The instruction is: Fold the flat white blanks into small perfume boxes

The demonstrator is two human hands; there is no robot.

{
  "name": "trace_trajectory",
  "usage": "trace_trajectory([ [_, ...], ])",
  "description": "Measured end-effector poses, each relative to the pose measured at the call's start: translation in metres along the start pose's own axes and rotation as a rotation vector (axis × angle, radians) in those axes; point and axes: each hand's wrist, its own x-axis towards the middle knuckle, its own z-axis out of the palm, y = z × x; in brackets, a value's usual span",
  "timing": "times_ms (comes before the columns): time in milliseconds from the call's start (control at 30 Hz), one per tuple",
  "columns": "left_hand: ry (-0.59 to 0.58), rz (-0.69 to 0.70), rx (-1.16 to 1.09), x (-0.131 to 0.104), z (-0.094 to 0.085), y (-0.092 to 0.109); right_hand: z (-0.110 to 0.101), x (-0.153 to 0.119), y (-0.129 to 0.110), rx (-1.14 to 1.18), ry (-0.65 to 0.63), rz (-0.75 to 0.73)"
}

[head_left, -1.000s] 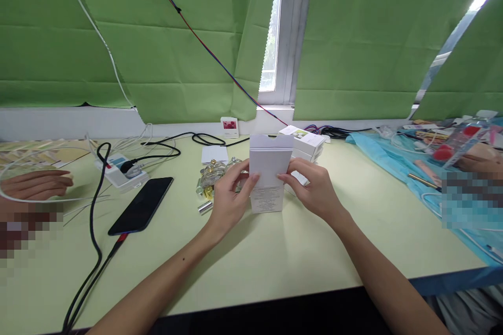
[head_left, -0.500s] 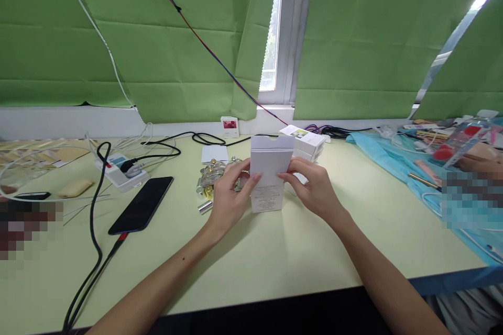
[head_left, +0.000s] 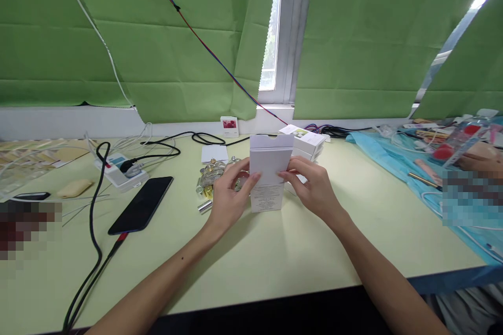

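Upright in front of me is a white carton, with small print low on its near face and a notched flap raised at its top. My left hand grips its left edge, thumb on the near face and fingers behind. On the opposite edge, my right hand holds it in the same way. Just behind my left hand lie several glass bottles with gold and silver caps, partly hidden by that hand. A silver cylinder rests beside them. Beyond my right hand, white boxes are stacked.
To the left lie a black phone on a charging cable and a white power strip. A small picture box stands by the wall. Blue plastic sheeting with bottles and cables covers the right side. Parts of other people show at both edges.
Hardly anything differs. Both hands keep their hold on the carton, and the whole view has shifted very slightly.
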Motion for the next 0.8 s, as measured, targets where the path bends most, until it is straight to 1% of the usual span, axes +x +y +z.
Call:
trace_trajectory([
  [300, -0.001, -0.017, -0.018, 0.0, -0.0001, 0.0018, 0.0001, -0.0005, 0.0023, 0.005, -0.005, 0.0],
  [600, -0.011, -0.015, -0.033, 0.0009, 0.0, -0.0007, -0.0012, 0.0009, 0.0024, 0.001, -0.013, 0.003],
  [800, -0.019, -0.022, -0.013, 0.0018, -0.0016, 0.0003, -0.0019, 0.0012, 0.0012, -0.022, -0.02, 0.012],
])
